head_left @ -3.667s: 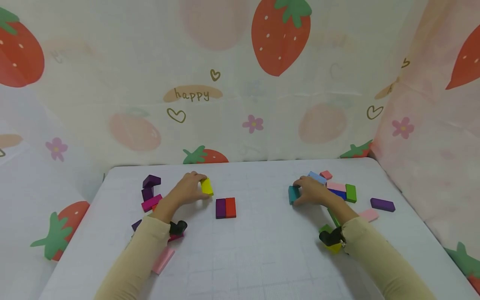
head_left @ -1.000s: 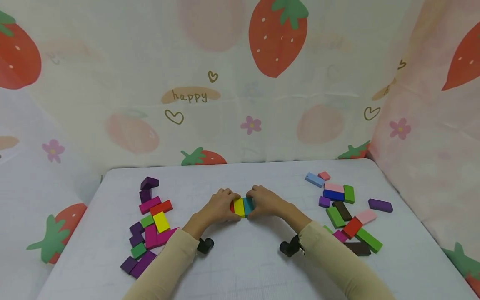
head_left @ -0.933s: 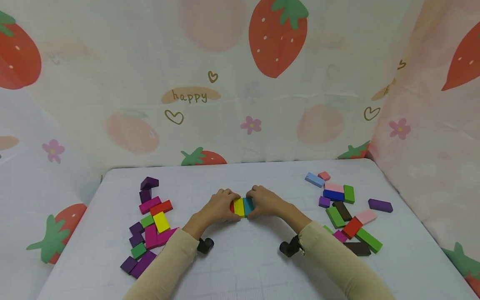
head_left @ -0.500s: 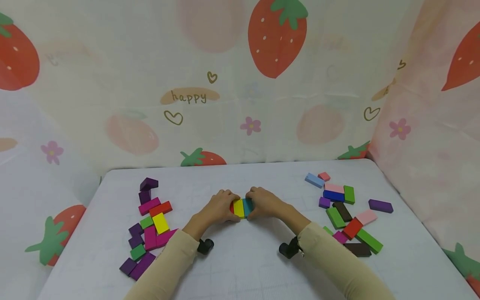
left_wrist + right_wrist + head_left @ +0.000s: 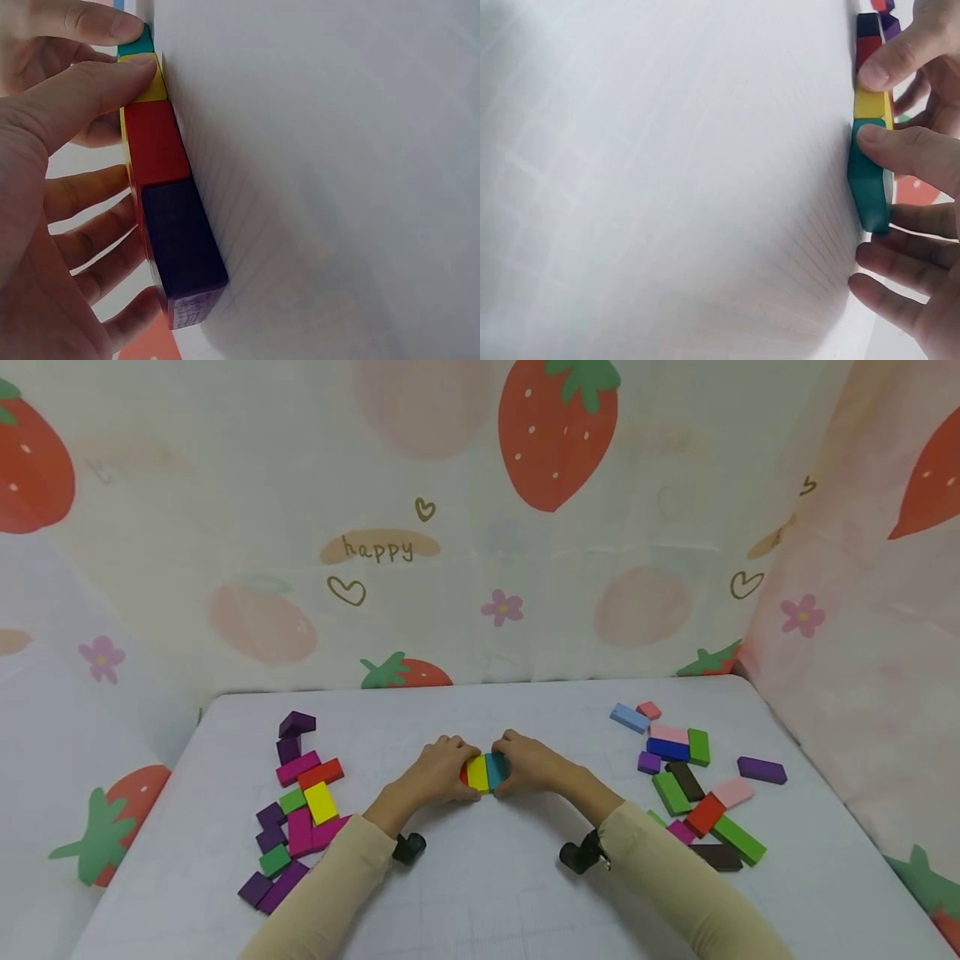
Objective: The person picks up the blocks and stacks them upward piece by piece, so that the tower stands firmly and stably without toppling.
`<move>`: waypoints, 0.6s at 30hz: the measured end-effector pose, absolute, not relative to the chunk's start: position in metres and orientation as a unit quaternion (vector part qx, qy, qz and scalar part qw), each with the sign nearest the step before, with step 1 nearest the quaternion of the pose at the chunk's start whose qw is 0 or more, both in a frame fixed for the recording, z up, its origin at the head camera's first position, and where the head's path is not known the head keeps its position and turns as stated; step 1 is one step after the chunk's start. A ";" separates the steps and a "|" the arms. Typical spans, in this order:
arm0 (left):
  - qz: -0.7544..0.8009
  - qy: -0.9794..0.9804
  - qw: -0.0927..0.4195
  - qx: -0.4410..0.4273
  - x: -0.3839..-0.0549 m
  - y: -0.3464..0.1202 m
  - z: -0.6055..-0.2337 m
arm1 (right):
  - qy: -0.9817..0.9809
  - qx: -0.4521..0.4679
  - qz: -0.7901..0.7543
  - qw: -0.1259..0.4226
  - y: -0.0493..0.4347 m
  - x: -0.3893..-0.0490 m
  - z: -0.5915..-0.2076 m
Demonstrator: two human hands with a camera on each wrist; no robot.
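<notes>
A person's left hand [image 5: 438, 772] pinches the yellow block [image 5: 477, 774] and the right hand [image 5: 534, 766] the teal block [image 5: 497, 772], which touches it on the right. Thumbs near, fingers far: the grip seems meant to keep the row square on the table [image 5: 480, 902]. The red block [image 5: 157, 142] abuts the yellow block's left side, the purple block [image 5: 184, 236] beyond, hidden overhead by the left hand. Loose blocks [image 5: 300, 832], partly behind a sleeve [image 5: 330, 885], lie well left of the yellow block; spare blocks [image 5: 667, 749] lie well right.

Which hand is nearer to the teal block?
Right. The right hand grips the teal block; the left hand is further left, its thumb on the adjoining yellow block.
</notes>
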State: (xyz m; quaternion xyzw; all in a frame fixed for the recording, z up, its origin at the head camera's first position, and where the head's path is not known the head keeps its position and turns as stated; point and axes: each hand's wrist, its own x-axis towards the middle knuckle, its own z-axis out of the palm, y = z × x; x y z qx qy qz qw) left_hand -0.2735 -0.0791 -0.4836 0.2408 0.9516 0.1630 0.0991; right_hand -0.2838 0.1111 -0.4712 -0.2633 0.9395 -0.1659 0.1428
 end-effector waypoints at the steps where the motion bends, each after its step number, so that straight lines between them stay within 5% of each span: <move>1: 0.163 0.952 0.100 0.241 -0.273 -0.079 -0.483 | 0.940 -0.263 -0.166 0.142 0.111 -0.284 -0.471; 18: 0.177 0.950 0.098 0.238 -0.272 -0.079 -0.483 | 0.946 -0.241 -0.162 0.143 0.109 -0.283 -0.474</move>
